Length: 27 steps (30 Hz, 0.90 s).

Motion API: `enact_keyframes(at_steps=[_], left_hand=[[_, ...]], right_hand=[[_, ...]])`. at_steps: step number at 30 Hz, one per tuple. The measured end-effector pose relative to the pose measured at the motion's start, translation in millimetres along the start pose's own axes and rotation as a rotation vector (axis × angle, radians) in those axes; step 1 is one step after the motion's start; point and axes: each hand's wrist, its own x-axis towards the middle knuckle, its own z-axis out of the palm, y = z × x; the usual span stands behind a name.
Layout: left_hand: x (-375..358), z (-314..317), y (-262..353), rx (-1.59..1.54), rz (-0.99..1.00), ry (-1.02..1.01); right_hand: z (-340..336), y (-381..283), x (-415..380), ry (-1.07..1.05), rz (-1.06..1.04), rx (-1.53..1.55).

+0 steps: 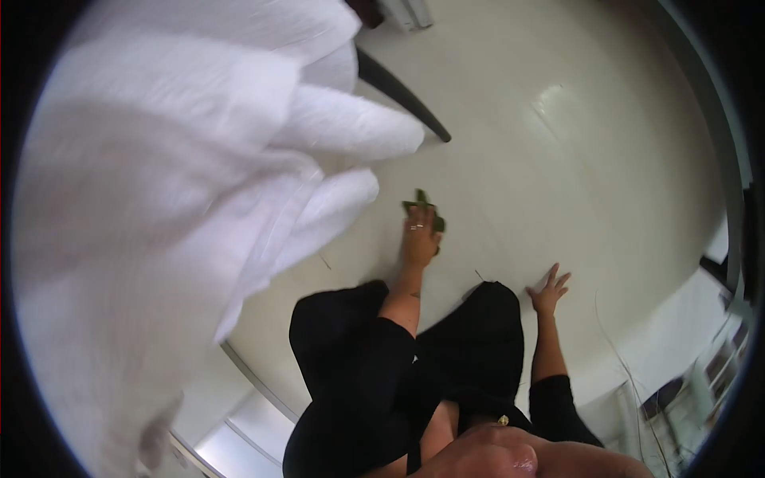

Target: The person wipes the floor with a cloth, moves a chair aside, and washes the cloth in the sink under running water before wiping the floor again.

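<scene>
My left hand (420, 235) reaches out low over the pale floor (510, 191), with its fingers over a dark green leaf-like thing (420, 195). Parts of that green thing stick out past the fingertips and to the right of the hand; the rest is hidden under the fingers. A ring shows on one finger. Off to the right, my right hand (548, 295) has its fingers spread, flat against the floor, with nothing in it.
White cloth (159, 159) hangs close to the camera across the left side. A dark curved leg (406, 99) stands on the floor beyond it. My black-clad knees (478, 327) are below the hands. Thin twigs (625, 366) and cluttered items lie at the lower right.
</scene>
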Motion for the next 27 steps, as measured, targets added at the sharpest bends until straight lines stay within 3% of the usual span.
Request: enact_keyframes(at_steps=[2,3,4,6,10,12,14,17,20,21,22,23,24,25,26,27], left_hand=[[26.6,-14.8,-47.8,-0.041,-0.1,0.197],[41.3,-33.2,-64.6,-0.322,-0.304,0.198],[59.5,-42.5,-90.5,-0.326,-0.331,0.288],[90.8,-56.1,-152.3,-0.203,-0.35,0.443],[128.1,-63.2,-244.3,-0.033,-0.477,0.53],[142.9,-58.9,-267.9,0.017,-0.55,0.538],[153.3,-51.5,-278.7,0.069,-0.598,0.583],[173.3,-23.9,-268.3,0.187,-0.512,0.7],[191.4,1.2,-180.2,0.225,-0.368,0.678],[205.6,33.5,-151.4,0.504,-0.177,0.899],[188.2,12.9,-54.5,-0.122,-0.237,0.616],[199.9,60.1,-20.0,0.016,0.045,0.761],[186.0,71.4,44.8,-0.259,0.143,0.492],[153.5,92.4,103.1,-0.121,0.251,0.581],[119.3,113.8,149.7,-0.113,0.521,0.467],[72.6,121.1,190.7,-0.115,0.628,0.121]], right_hand=[[10.2,1.1,5.7,0.036,0.028,0.03],[17.4,4.6,10.3,0.067,-0.002,0.038],[18.4,4.5,10.2,0.086,0.069,0.056],[9.2,1.8,15.5,0.031,0.003,0.054],[5.8,2.4,22.8,0.051,0.034,0.069],[11.8,10.5,19.5,0.092,0.066,0.051],[11.7,8.8,22.6,-0.009,0.113,0.095],[14.7,11.1,24.1,0.018,0.157,0.09],[14.7,11.1,26.0,0.014,0.176,0.111],[13.3,10.8,31.3,0.018,0.166,0.118],[12.3,12.4,35.3,0.013,0.185,0.131],[12.7,12.6,33.9,0.0,0.203,0.148],[7.9,8.5,32.9,0.007,0.192,0.155],[3.8,5.6,26.6,0.024,0.191,0.171],[7.2,14.2,22.6,0.043,0.191,0.181],[11.3,23.3,18.7,0.062,0.19,0.19]])
